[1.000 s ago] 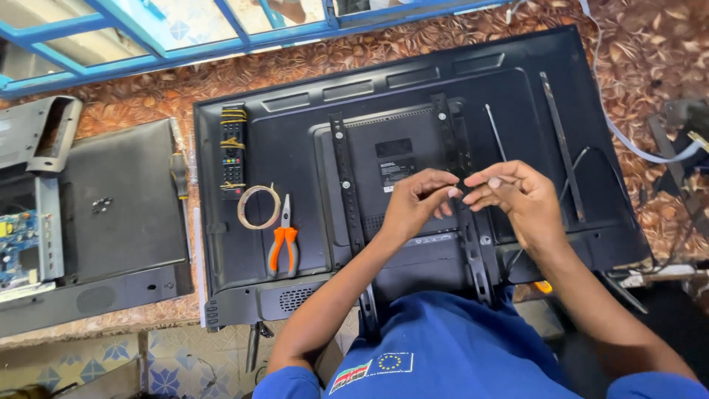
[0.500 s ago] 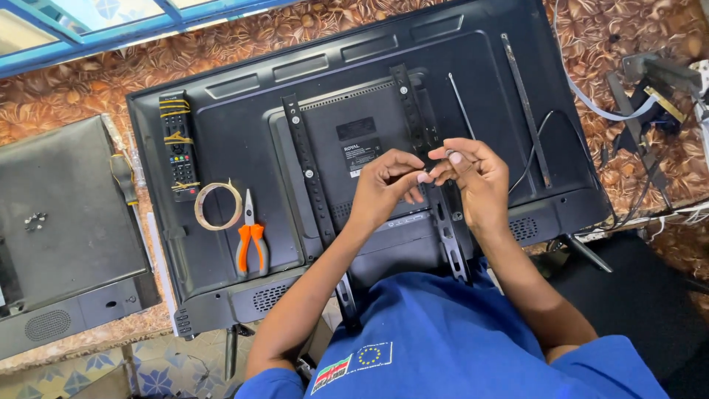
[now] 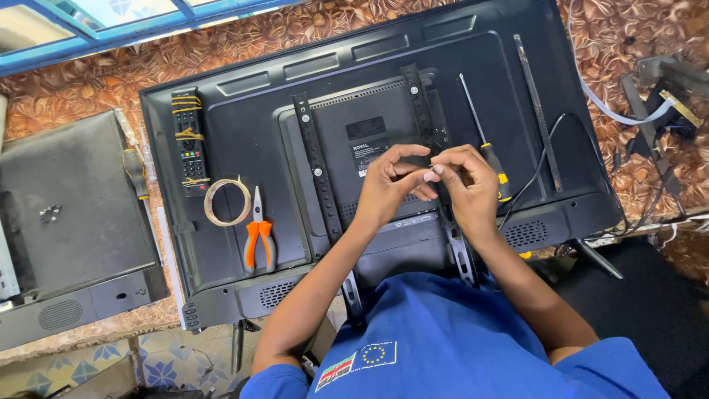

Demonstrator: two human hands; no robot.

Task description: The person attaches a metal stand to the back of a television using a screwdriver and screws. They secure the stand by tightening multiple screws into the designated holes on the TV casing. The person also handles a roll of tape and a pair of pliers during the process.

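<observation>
Brown leaf-patterned cloth (image 3: 310,29) covered the work surface, and on it a flat television (image 3: 244,148) lay face down, its long side running left to right across the view. Two black mounting brackets (image 3: 314,170) ran down its back panel, their long axes pointing from the far edge toward the person, tilted slightly.

Both hands met over the middle of the back panel, just beside the right-hand bracket. The left hand (image 3: 388,188) and the right hand (image 3: 467,188) had their fingertips pressed together on something very small; it was too tiny to name, perhaps a screw or a similar fitting. Neither hand touched the television itself, as far as could be seen.

A screwdriver (image 3: 484,144) with a yellow-and-black handle lay on the panel just beside the right hand, its shaft pointing away from the person. Orange-handled pliers (image 3: 259,233) rested well to the left, handles toward the person, next to a small coil of wire (image 3: 227,202) and a remote control (image 3: 190,140) bound with bands. Another dark set (image 3: 74,222) lay off to the left.

Judging by this, the brackets were still attached and no tool was in hand, so the work on the back looked early, with most of it left.
</observation>
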